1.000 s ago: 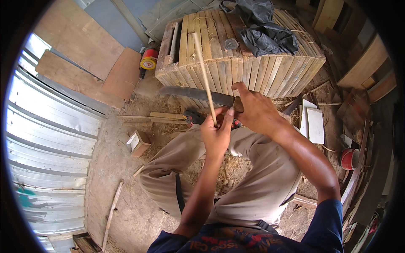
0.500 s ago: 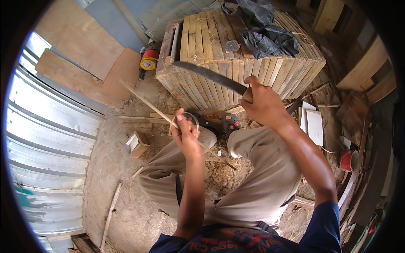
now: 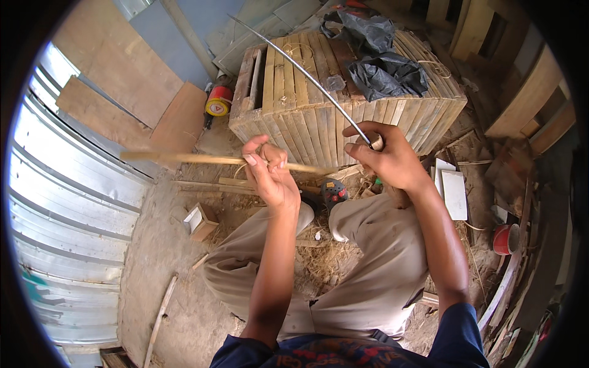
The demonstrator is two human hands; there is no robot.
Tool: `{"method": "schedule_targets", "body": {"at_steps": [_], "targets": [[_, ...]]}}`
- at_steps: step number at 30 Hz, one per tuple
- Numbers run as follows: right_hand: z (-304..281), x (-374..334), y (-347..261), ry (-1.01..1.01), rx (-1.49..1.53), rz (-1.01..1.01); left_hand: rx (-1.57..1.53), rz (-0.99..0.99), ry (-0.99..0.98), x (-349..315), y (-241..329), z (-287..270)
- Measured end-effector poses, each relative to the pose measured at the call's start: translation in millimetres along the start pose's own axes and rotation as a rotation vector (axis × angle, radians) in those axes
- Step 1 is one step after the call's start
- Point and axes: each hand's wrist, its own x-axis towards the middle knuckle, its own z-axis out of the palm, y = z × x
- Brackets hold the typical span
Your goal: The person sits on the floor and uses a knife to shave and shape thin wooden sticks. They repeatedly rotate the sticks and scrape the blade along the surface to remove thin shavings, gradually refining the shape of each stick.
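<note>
Between the fingers of my left hand (image 3: pixel 270 175) is a thin pale wooden stick (image 3: pixel 196 158), lying nearly level and a little blurred. A thin loop of fibre hangs about those fingers. My right hand (image 3: pixel 392 156) is wrapped around the wooden handle of a machete (image 3: pixel 307 76). Its long blade points up and to the left, turned so that mostly its narrow edge shows. Blade and stick are apart. Below the hands, wood shavings (image 3: pixel 328 267) litter the ground between my legs.
Ahead stands a slatted wooden crate (image 3: pixel 343 126) with black plastic bags (image 3: pixel 389 73) on top. At left are a small open box (image 3: pixel 201 221), a red and yellow container (image 3: pixel 218 101) and a corrugated metal wall (image 3: pixel 73 227). White boards (image 3: pixel 453 191) and a red can (image 3: pixel 505 239) lie right.
The stick has swung from a slant to nearly level as my left hand rose and turned. The machete blade has tipped upward, its flat side turning away.
</note>
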Motion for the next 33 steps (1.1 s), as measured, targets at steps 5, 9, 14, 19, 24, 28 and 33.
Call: {"method": "schedule_targets", "body": {"at_steps": [5,9,14,19,24,28,33], "targets": [[9,6,6,-0.059,0.089,-0.069,-0.143,0.003,-0.077,16,-1,39],[14,6,10,-0.038,-0.055,-0.185,-0.362,-0.063,-0.122,11,-2,53],[7,3,15,0.034,-0.150,-0.115,-0.400,-0.118,0.004,0,-6,25],[-18,3,19,0.269,-0.143,-0.025,-0.388,-0.167,0.315,-11,4,-101],[-36,6,30,0.405,-0.296,0.011,0.200,-0.473,0.845,-62,26,-233],[-36,13,38,0.389,-0.276,-0.039,1.193,-0.943,-0.021,-102,51,-259],[-31,17,36,0.279,-0.350,0.008,1.646,-0.677,-1.019,-136,47,-207]]}}
